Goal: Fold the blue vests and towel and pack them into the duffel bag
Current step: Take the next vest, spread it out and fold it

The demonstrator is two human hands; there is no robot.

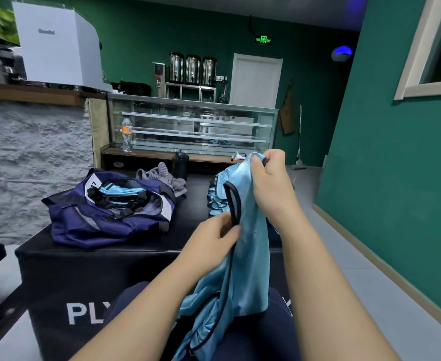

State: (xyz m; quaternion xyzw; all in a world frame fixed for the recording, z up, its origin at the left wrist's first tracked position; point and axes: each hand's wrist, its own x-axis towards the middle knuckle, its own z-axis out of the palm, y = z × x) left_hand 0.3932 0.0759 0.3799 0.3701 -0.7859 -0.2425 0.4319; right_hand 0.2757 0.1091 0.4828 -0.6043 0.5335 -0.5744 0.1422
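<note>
A: What is found at the left, around nine o'clock?

B: The navy duffel bag (107, 217) is seen lying open on the black box (45, 264), with light blue folded cloth already laid inside its mouth. Just behind it, toward eleven o'clock, a grey towel (162, 175) is left crumpled and unfolded beside a dark bottle (180, 165).

A: And at the centre?

B: A light blue vest (250, 243) is held up above the lap, its lower part draped down toward six o'clock. The black trim (233, 201) of one opening is pinched by the left hand (214, 235), thumb and fingers closed on the edge. The top of the same vest, at twelve o'clock, is gripped by the right hand (269, 178), fingers curled round a strap.

A: Farther right?

B: A heap of more blue vests (218, 196) is partly hidden behind the held one, at about one o'clock on the box. How many are in the heap cannot be told.

A: How is the cloth judged to handle?

B: It is judged thin, light and limp, probably slippery mesh; no shape is kept once it is released. The bound edges are firmer and are judged the better place to be taken hold of, at the shoulders, so the panels can be hung straight and laid flat before being folded. The loose heap is likely to be dragged along if a vest is pulled carelessly.
</note>
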